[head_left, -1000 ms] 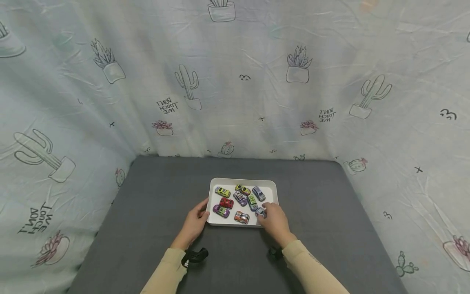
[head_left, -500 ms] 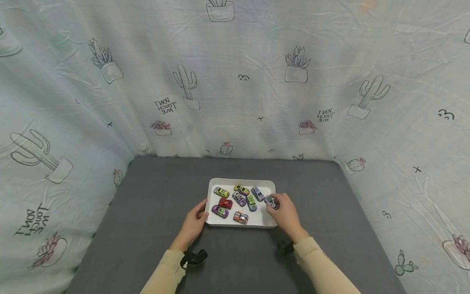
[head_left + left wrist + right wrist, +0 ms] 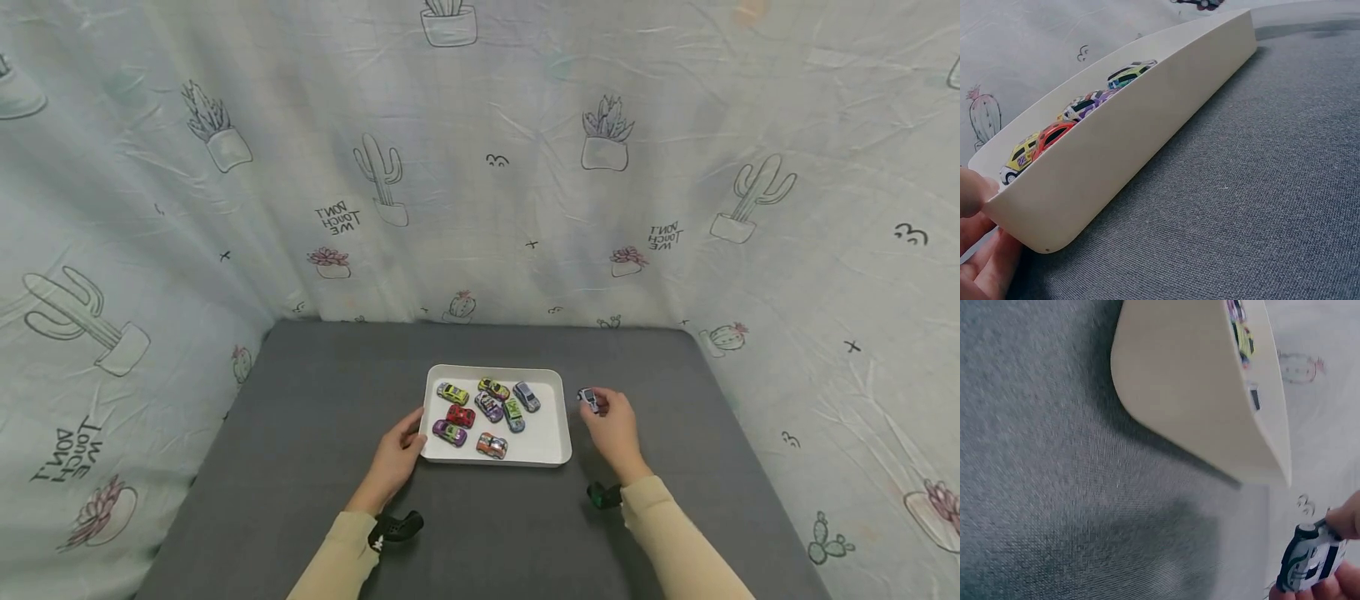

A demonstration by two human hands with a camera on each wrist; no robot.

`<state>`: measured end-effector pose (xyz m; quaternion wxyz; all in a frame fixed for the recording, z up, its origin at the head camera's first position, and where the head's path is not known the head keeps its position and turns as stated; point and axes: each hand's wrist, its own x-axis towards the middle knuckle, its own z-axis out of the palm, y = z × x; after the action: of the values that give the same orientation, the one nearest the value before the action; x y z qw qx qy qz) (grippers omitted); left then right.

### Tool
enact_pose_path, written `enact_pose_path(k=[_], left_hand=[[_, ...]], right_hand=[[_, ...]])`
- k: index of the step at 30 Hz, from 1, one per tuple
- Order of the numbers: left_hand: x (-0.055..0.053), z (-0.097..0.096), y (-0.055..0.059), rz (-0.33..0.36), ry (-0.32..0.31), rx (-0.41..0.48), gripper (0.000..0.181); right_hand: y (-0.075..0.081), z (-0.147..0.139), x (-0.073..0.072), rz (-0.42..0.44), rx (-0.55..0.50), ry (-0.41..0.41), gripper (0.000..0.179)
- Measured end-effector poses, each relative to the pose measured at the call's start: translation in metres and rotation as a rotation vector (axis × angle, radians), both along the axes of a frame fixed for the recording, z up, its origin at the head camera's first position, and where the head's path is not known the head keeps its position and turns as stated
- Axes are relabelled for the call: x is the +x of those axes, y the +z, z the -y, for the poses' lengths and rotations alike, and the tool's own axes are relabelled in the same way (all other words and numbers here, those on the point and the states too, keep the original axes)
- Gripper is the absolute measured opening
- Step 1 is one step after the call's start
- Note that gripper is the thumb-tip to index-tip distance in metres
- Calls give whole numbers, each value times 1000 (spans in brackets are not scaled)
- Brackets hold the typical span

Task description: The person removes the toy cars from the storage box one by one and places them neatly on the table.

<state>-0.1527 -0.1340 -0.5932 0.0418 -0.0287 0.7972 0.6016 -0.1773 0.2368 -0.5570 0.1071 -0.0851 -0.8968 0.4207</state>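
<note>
A white toy car with dark markings is pinched between the thumb and fingers of my right hand. In the right wrist view that toy car is held above the table, off the tray's right end. My left hand grips the white tray at its left edge, the thumb over the rim and the fingers against the outer wall. Inside the tray lie several toy cars, among them a red car, an orange car, a green car and a grey-blue car.
A grey cloth covers the table under the tray. Behind and to both sides hangs a pale curtain printed with cacti. Black straps with devices sit on both wrists.
My right hand has lifted the white toy car from the tray's right side and carried it rightward past the rim. The left hand stays on the tray's left edge.
</note>
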Motion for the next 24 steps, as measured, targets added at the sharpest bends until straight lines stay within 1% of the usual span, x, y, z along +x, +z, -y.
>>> enact_pose_path(k=[3,5,9,12,18,24], left_hand=[[1,1,0,6,2,20,51],[1,2,0,11,2,30,51],[2,3,-1,16,-8,41,51],[2,3,-1,20,-14,52,51],[3,3,1,35,-13,60,51],[2,4,2,26,-17,67,50]], right_hand=[[-5,-5,-4,34,-35,-59,41],[-7,-7,-7,58,-48,-79,42],[-11,-10,-13,86,-68,-90,44],[-14,-12,-20,101,-88,-101,44],[-20,-15,-37,130,-85,-128,46],[-23,-14,-48,147,-129,-133,47]])
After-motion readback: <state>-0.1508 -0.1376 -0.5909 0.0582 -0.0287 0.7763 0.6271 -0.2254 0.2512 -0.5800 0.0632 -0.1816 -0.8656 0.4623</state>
